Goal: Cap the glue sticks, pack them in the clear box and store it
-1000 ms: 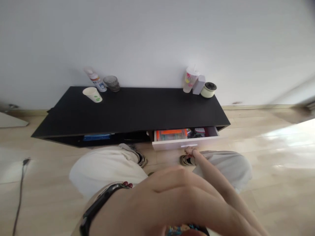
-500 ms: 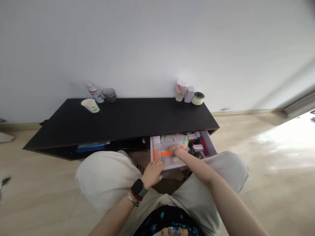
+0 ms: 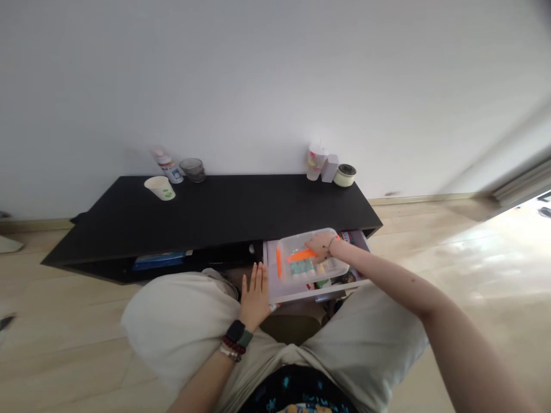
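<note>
My right hand (image 3: 321, 245) lies over the far part of a clear plastic box (image 3: 312, 258) and holds it above the open white drawer (image 3: 318, 296). Inside the box I see an orange strip and small coloured items. My left hand (image 3: 255, 295) stands open beside the drawer's front left corner, fingers spread, holding nothing. A black watch and beaded bracelets circle that wrist. Under the box, the drawer holds small packets with red and dark parts, mostly hidden.
Above the drawer runs a black low cabinet top (image 3: 215, 212) against a white wall. A paper cup (image 3: 160, 187), spray bottle (image 3: 167, 166), glass (image 3: 192, 170), plastic cup (image 3: 315, 162), and tape roll (image 3: 344, 175) stand along it. My beige-trousered knees lie below the drawer.
The clear box has risen out of the drawer and shifted right under my right hand. My left hand has moved off the box and opened wide beside the drawer.
</note>
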A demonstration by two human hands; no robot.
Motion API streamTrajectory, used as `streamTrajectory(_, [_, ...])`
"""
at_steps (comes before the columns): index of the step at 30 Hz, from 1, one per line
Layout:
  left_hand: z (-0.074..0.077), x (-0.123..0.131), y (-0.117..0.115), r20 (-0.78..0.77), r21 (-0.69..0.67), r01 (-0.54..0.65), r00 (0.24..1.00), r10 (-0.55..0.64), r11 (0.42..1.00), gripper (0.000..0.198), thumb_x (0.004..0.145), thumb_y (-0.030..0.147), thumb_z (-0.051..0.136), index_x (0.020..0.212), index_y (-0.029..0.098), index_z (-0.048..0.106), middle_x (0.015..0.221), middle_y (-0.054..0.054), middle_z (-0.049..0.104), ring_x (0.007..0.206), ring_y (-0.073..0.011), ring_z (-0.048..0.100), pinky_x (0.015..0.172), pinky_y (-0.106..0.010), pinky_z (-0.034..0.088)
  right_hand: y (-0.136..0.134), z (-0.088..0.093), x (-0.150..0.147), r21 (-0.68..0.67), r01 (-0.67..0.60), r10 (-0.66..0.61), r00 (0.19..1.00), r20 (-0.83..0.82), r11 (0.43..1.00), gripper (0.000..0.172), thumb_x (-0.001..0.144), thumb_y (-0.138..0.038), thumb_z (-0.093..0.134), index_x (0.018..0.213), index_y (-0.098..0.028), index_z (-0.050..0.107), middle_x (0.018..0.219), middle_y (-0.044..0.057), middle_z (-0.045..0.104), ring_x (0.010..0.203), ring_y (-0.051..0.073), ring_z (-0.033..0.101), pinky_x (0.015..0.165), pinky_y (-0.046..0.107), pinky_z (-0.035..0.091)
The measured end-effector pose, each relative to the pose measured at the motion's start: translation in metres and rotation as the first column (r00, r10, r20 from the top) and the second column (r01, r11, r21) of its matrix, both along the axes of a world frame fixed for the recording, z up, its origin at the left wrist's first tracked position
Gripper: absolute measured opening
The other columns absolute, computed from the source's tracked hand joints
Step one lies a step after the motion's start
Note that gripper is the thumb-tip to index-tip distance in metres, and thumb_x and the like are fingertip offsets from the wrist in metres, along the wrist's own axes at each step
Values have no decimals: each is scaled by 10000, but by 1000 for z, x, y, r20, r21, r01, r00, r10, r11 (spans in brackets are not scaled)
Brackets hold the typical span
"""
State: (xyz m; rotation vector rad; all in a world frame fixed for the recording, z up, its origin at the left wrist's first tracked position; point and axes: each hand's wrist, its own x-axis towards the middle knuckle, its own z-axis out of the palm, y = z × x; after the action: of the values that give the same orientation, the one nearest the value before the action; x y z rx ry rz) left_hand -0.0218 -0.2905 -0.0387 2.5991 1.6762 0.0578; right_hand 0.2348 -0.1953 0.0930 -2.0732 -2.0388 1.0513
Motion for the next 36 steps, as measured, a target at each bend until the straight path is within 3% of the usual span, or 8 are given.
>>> streamTrajectory(3, [0, 3, 9, 18, 23, 4, 1000, -4, 1000, 1034, 722, 465, 735, 1552, 41, 288, 1620, -234, 168, 1525, -373, 112, 1201, -616, 143, 13, 42, 21, 20, -204, 197, 963, 182, 979, 324, 678, -270, 753, 971, -161, 669, 999, 117, 714, 1010, 277, 644, 777, 309, 454])
streamTrajectory(6, [2, 6, 23, 37, 36, 8, 999, -10, 999, 1042, 732, 460, 734, 1556, 29, 264, 1621, -227, 162, 1530, -361, 101, 1205, -613, 127, 25, 85, 30, 58, -515, 419, 753, 508, 855, 389, 717, -368, 703, 1057, -187, 647, 1047, 111, 715, 936, 280, 666, 723, 311, 436])
streamTrajectory(11, [7, 14, 52, 21, 68, -40, 999, 39, 997, 1051, 729, 389, 756, 1566, 33, 231, 1631, -228, 114, 1536, -364, 42, 1200, -636, 83, 49, 118, 28, 177, -592, 374, 685, 625, 787, 411, 762, -418, 656, 1092, -176, 623, 1017, 99, 719, 866, 254, 665, 680, 294, 396])
streamTrajectory(17, [42, 32, 108, 154, -105, -51, 986, 67, 993, 942, 705, 178, 746, 1543, 89, 327, 1635, -208, 176, 1537, -342, 86, 1216, -591, 33, 99, 106, 20, 276, -555, 294, 725, 622, 785, 419, 780, -412, 646, 1125, -176, 613, 1066, 109, 706, 921, 258, 648, 680, 295, 384])
streamTrajectory(22, [99, 9, 194, 306, -413, -192, 891, 334, 890, 395, 851, 217, 573, 1229, 147, 664, 1352, -216, 615, 1320, -368, 526, 1092, -522, 386, 137, 86, 10, 285, -532, 302, 761, 575, 797, 390, 784, -393, 679, 1102, -176, 613, 1085, 106, 700, 925, 248, 642, 677, 287, 380])
streamTrajectory(27, [139, -36, 263, 431, -535, -172, 786, 442, 827, 438, 986, 383, 351, 1255, 140, 596, 1220, -167, 705, 1094, -240, 690, 854, -316, 550, 165, 60, -6, 334, -512, 322, 813, 485, 791, 291, 871, -325, 609, 1087, -129, 608, 1099, 112, 680, 942, 202, 626, 725, 260, 364])
streamTrajectory(32, [143, -37, 289, 468, -676, -121, 692, 550, 727, 464, 944, 507, 437, 1162, 130, 597, 1170, -185, 718, 1000, -244, 719, 714, -268, 563, 190, 36, -21, 375, -512, 353, 838, 417, 773, 287, 835, -299, 672, 1084, -168, 617, 1087, 79, 678, 970, 205, 617, 779, 258, 415])
streamTrajectory(36, [130, -23, 299, 427, -630, -221, 702, 570, 745, 378, 891, 449, 556, 1070, 120, 611, 1157, -198, 707, 932, -264, 727, 607, -252, 549, 188, 24, -9, 481, -439, 300, 892, 339, 759, 332, 891, -357, 633, 1154, -156, 620, 1195, 125, 636, 1148, 248, 569, 947, 304, 424])
